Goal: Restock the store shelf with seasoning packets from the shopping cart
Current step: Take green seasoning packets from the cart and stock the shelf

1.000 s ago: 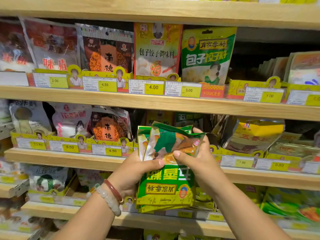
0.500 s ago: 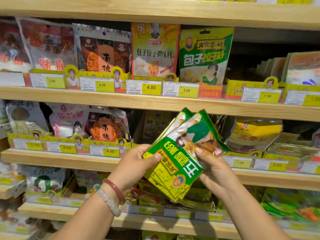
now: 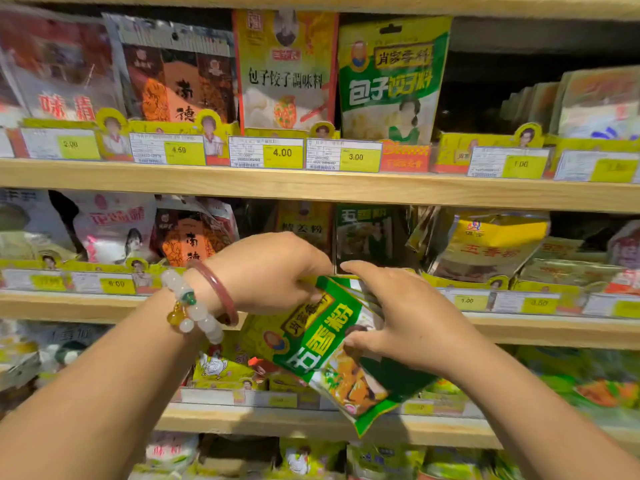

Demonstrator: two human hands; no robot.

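Both hands meet in front of the middle shelf (image 3: pixel 311 192), holding a stack of green-and-yellow seasoning packets (image 3: pixel 332 344) tilted with its lower end toward 5 o'clock. The left hand (image 3: pixel 273 271) grips the stack's upper end, fingers curled over the edge; two bracelets (image 3: pixel 204 303) sit on that wrist, one of pale beads, one reddish. The right hand (image 3: pixel 405 313) holds the stack's right side, thumb on the printed face and index finger extended toward 10 o'clock. At 12 o'clock, the upper shelf carries upright packets, among them a green one (image 3: pixel 391 77) above a price tag (image 3: pixel 343 155) marked 3.00. Yellow packets (image 3: pixel 491 244) lean at 2 o'clock.
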